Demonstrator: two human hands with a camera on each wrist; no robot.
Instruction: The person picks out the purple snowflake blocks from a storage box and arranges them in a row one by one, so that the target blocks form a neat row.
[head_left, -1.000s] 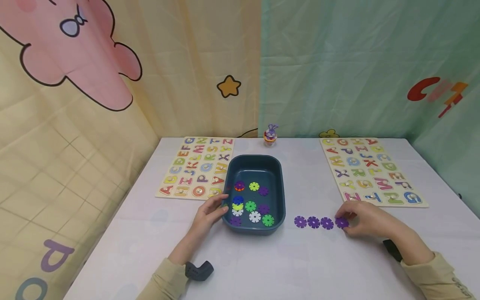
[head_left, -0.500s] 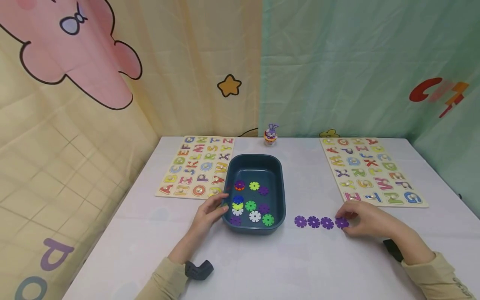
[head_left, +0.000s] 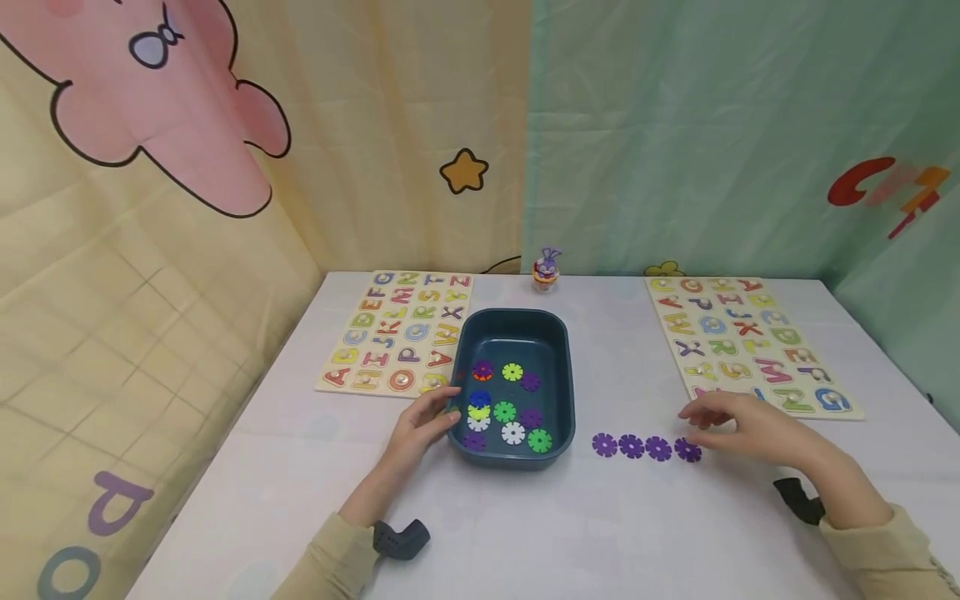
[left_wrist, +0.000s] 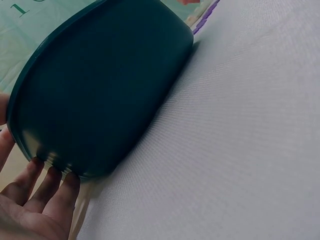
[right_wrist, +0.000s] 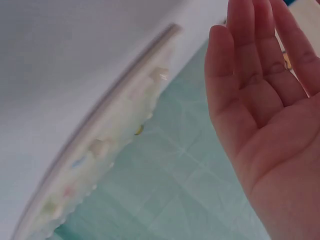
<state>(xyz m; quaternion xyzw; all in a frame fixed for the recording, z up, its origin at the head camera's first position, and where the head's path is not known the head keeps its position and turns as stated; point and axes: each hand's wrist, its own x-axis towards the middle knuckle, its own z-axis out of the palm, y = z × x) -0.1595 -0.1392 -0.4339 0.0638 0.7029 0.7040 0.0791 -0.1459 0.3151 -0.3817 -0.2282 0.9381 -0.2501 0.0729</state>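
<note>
A dark teal plastic bin (head_left: pixel 557 333) holds several slotted snowflake discs in purple, green, yellow, white and blue. My left hand (head_left: pixel 415 425) holds the bin's left rim; in the left wrist view, its fingertips (left_wrist: pixel 71 181) lie against the bin's outer wall. Right of the bin, several purple snowflake discs (head_left: pixel 632 446) lie in a row on the white table. Just above the row's right end, my right hand (head_left: pixel 742 425) is raised with its fingers loose and nothing in them. The right wrist view shows its bare palm (right_wrist: pixel 270 115).
Wooden alphabet puzzle boards lie at the back left (head_left: pixel 405 333) and back right (head_left: pixel 750 346). A small rabbit figurine (head_left: pixel 546 268) stands at the table's back edge. Printed curtains (head_left: pixel 675 125) hang behind. Dark straps (head_left: pixel 401 540) show at both wrists.
My right hand has let go of the rightmost purple snowflake disc and lifted slightly away to the right. The disc stays in the row. The left hand keeps its place on the bin.
</note>
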